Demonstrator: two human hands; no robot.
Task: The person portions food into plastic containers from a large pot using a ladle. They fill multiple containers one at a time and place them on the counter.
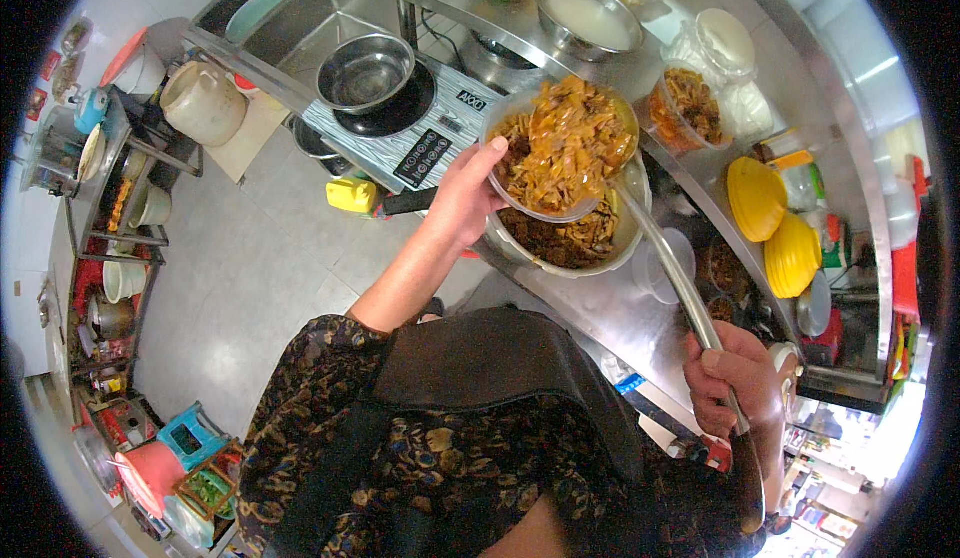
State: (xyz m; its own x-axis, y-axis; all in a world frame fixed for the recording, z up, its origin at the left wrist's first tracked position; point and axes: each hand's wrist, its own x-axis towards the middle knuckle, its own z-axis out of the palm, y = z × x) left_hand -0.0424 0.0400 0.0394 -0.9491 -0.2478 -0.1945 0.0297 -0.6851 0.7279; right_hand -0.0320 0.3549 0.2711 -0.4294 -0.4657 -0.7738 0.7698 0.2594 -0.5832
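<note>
My left hand [466, 194] grips a clear round plastic tub [551, 217] by its near-left side, thumb over the rim. Shredded brown food in glossy sauce [574, 145] is heaped at the tub's mouth, where the bowl of a long-handled metal ladle [667, 254] sits over the right side. My right hand [729, 378] is wrapped around the ladle's handle, low on the right. Directly beneath the tub is a large round pot [637, 237] containing more brown shredded food [570, 246], partly hidden by the tub. A clear round lid [666, 265] is beside the pot.
Left of the tub, a metal pan [366, 74] rests on an induction cooker [450, 100], near a steel sink [300, 47]. The shelf behind carries a metal bowl of whitish liquid [589, 21], another filled tub [686, 104] and stacked yellow bowls [791, 258]. A black pan handle [409, 201] juts over the counter edge.
</note>
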